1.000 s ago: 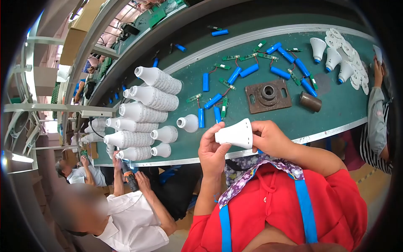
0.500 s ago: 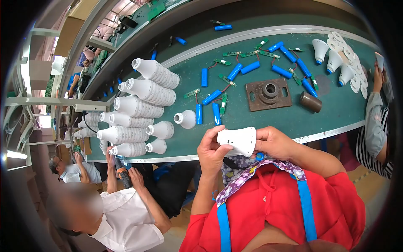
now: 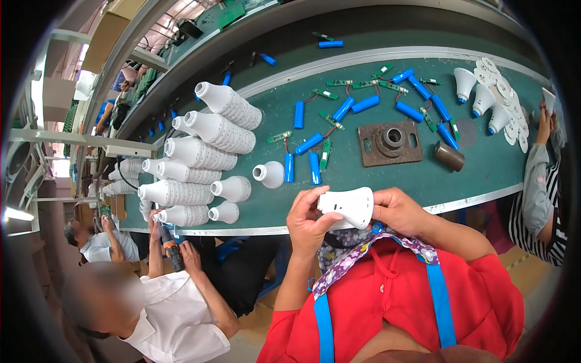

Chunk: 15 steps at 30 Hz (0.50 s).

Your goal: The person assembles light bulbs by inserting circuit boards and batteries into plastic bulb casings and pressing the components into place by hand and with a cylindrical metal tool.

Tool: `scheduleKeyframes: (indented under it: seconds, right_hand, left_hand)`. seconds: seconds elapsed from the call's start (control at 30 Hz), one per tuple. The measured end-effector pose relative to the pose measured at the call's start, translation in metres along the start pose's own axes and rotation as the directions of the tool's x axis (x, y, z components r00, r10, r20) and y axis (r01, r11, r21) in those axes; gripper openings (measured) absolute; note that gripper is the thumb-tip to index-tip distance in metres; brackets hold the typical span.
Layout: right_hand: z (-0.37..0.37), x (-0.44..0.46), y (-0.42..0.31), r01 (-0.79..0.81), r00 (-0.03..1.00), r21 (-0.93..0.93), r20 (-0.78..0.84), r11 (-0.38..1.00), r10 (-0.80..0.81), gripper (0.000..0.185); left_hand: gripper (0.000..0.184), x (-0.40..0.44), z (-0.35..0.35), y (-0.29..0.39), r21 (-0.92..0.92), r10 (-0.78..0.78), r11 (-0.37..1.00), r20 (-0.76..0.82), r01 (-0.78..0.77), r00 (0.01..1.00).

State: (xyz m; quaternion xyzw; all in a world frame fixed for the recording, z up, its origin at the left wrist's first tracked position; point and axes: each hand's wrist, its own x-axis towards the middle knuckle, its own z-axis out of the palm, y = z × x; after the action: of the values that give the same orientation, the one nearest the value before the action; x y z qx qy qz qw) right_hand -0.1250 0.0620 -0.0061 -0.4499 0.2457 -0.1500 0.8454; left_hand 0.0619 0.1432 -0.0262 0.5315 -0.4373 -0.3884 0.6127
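A white cone-shaped bulb housing (image 3: 349, 207) lies sideways between my two hands at the table's front edge. My left hand (image 3: 310, 219) is closed around its narrow neck, thumb along the lower side. My right hand (image 3: 396, 210) is closed at the wide rim, fingers curled against it; what its fingertips do inside the opening is hidden. Something small and blue shows just under the right fingers. Beyond my hands lie blue cylindrical batteries (image 3: 315, 168) wired to green circuit boards (image 3: 325, 154). A single housing (image 3: 269, 175) stands to the left.
Stacked housings (image 3: 187, 193) fill the table's left side. A brown metal fixture (image 3: 390, 145) and a metal cylinder (image 3: 448, 156) sit right of centre. White discs (image 3: 503, 97) and several housings lie far right. A person at left holds a power drill (image 3: 172, 249); another person's arm (image 3: 538, 175) is at right.
The view has shifted slightly. Both hands keep the bulb housing in much the same place, its wide end tipped up a little. The person at right has moved the white cone-shaped piece slightly.
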Motion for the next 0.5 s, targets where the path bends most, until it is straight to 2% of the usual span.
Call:
scheduleKeyframes:
  seconds: [0.13,0.23,0.33,0.43,0.5]
  right_hand:
    - [0.003,0.000,-0.002,0.017,1.000,0.017,0.009,1.000,-0.018,0.022]
    - [-0.001,0.000,-0.001,-0.018,1.000,-0.043,-0.001,0.999,0.018,0.024]
    - [-0.002,0.000,0.005,0.042,0.999,-0.001,0.017,0.999,-0.042,0.025]
    - [-0.006,0.003,0.005,0.292,0.955,-0.202,0.115,0.935,-0.273,0.028]
    - [-0.010,0.002,0.001,0.379,0.924,-0.317,0.184,0.869,-0.336,0.029]
  left_hand:
    - [0.051,-0.001,-0.001,0.000,-0.009,-0.032,0.999,0.004,0.032,0.999]
    - [0.050,-0.001,0.002,0.004,-0.041,-0.041,0.998,-0.002,0.041,0.999]
    - [0.049,-0.001,0.003,0.005,-0.050,-0.029,0.998,-0.002,0.029,1.000]
    - [0.050,0.001,0.003,0.007,-0.049,-0.029,0.998,-0.006,0.029,1.000]
    - [0.051,0.002,0.003,0.009,-0.046,-0.020,0.999,-0.008,0.019,1.000]
